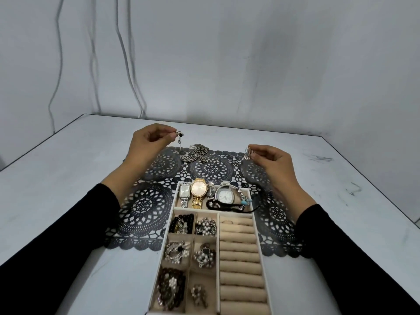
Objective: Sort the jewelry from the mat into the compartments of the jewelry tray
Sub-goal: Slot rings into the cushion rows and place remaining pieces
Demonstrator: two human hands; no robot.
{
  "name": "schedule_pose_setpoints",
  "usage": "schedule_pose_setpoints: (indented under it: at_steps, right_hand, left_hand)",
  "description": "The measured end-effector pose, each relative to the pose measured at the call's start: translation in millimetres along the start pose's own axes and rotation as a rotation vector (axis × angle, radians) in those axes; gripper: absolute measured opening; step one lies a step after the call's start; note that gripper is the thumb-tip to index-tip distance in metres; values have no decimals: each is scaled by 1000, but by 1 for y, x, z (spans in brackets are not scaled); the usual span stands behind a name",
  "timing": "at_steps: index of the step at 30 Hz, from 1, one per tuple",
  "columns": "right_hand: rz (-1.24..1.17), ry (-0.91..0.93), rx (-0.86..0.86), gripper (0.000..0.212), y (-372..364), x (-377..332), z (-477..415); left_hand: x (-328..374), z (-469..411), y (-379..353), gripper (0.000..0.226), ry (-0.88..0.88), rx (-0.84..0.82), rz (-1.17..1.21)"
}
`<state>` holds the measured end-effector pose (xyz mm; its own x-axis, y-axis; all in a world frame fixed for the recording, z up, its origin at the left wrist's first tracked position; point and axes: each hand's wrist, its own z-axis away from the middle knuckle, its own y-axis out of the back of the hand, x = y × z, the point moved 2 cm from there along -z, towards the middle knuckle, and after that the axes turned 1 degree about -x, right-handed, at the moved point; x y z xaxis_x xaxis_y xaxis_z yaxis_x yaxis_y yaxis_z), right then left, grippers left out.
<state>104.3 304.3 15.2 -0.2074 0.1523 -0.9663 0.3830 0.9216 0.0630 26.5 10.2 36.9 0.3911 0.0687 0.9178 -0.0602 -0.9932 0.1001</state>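
Observation:
My left hand [148, 142] is raised over the far left of the black lace mat [145, 208] and pinches a small dangling earring with a dark bead [179, 135]. Over the mat's far right, my right hand [271, 161] pinches a silver fan-shaped earring [247, 153]. A heap of silver chain [196, 153] lies on the mat's far edge between the two hands. The beige jewelry tray [261, 258] stands near me, with watches [198, 192] across its far compartment, beads and brooches in the small left compartments, and ring rolls [241, 267] on the right.
The mat and tray lie on a pale marbled table [68, 178] that meets a grey wall at the back. Thin cables [127, 55] hang down the wall at the back left. Black sleeves cover both forearms.

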Motion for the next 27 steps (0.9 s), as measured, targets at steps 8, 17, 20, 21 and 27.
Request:
schedule_pose_setpoints:
  at_steps: [8, 17, 20, 21, 27]
  right_hand:
    - [-132, -21, -6, 26, -10, -29, 50]
    - [-196, 21, -56, 25, -20, -40, 90]
    - [-213, 25, -90, 22, -25, -44, 102]
    - [-219, 13, -105, 21, -26, -45, 106]
    - [-193, 8, -267, 21, -31, -51, 130]
  left_hand:
    - [27, 54, 9, 11, 1, 3, 10]
    - [47, 105, 18, 11, 10, -21, 43]
    - [51, 119, 19, 12, 3, -29, 45]
    - [52, 123, 19, 13, 3, -29, 48]
    - [54, 143, 20, 13, -17, -39, 70]
